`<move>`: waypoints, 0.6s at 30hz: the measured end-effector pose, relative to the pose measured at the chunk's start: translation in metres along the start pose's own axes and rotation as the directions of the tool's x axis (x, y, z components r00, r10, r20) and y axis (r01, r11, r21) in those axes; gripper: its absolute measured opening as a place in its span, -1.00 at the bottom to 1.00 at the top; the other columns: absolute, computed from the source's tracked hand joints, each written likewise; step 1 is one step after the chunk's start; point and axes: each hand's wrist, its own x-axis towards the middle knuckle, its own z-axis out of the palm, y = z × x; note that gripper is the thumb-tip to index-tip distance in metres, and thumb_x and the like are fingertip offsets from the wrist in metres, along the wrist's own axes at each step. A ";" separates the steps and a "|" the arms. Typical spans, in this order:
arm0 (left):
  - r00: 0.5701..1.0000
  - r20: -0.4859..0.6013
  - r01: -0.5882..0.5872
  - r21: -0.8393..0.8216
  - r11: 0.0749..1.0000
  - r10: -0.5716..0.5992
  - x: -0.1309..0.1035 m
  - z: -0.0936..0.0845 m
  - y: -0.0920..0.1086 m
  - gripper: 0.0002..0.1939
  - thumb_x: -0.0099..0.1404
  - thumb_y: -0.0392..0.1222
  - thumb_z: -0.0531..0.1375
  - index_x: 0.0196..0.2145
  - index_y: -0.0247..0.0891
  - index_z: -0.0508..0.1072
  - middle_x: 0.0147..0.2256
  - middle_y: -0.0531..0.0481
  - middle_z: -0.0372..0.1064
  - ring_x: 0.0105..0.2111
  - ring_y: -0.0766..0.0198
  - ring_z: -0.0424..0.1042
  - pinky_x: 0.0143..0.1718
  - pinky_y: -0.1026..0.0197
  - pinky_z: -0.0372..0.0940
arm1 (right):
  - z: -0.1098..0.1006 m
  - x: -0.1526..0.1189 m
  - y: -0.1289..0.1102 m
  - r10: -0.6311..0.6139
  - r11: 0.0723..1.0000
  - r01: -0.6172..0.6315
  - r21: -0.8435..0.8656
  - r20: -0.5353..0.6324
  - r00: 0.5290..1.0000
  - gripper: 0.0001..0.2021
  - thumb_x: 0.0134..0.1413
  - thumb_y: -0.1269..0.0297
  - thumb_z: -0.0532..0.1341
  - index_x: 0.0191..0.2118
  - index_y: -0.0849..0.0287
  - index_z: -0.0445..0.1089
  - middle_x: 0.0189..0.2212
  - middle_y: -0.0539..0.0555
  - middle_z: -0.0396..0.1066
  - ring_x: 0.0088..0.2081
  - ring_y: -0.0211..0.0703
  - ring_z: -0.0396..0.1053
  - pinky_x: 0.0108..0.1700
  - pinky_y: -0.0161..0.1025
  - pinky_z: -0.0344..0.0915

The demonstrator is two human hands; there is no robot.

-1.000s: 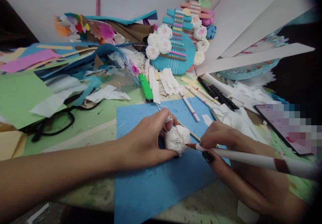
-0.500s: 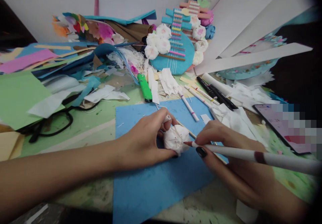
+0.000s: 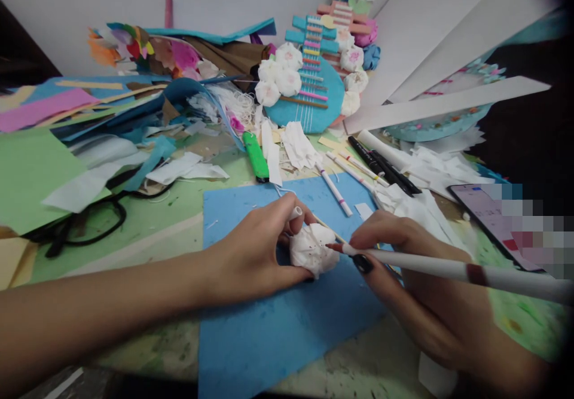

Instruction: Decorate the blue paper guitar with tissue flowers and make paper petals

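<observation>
Between the thumb and fingers of my left hand (image 3: 269,246) is a white paper flower (image 3: 311,250) with small dark red dots on it. A small white cap (image 3: 295,212) pokes out between that hand's fingers. My right hand (image 3: 417,285) grips a white marker (image 3: 421,263) with a dark red band, its brownish-red tip touching or very near the flower's right side. Both hands are above a blue sheet (image 3: 278,339), and a thin stick passes behind the flower.
A green cutter (image 3: 256,157), white markers (image 3: 334,189) and black pens (image 3: 385,166) lie beyond the hands. Glasses (image 3: 89,225) and paper scraps are at left, a phone (image 3: 493,225) at right. A blue paper guitar (image 3: 309,97) with white flowers leans at the back.
The marker tip has moved slightly up and left on the flower, with my right hand shifting along. The flower is turned a little. The whole view has drifted slightly.
</observation>
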 end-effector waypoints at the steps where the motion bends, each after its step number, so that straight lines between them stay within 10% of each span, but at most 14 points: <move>1: 1.000 0.001 -0.001 0.009 1.000 0.001 0.000 0.000 0.000 -0.62 0.00 -0.30 0.30 -0.37 -0.21 0.11 -0.21 -0.03 0.31 -0.27 0.28 0.35 -0.32 0.23 0.32 | -0.001 0.000 -0.001 -0.008 1.000 0.008 0.006 -0.025 1.000 -0.86 0.10 0.44 0.10 -0.21 0.10 0.27 -0.39 0.06 0.35 -0.37 -0.18 0.32 -0.37 -0.22 0.26; 18: 1.000 0.010 0.004 0.023 1.000 -0.004 0.001 0.000 0.000 -0.62 0.00 -0.31 0.30 -0.31 -0.24 0.17 -0.25 0.00 0.29 -0.34 0.34 0.31 -0.34 0.26 0.31 | -0.006 0.000 -0.003 -0.042 0.998 0.041 0.039 0.026 0.999 -0.85 0.10 0.49 0.08 -0.22 0.14 0.25 -0.40 0.03 0.29 -0.39 -0.23 0.27 -0.40 -0.25 0.22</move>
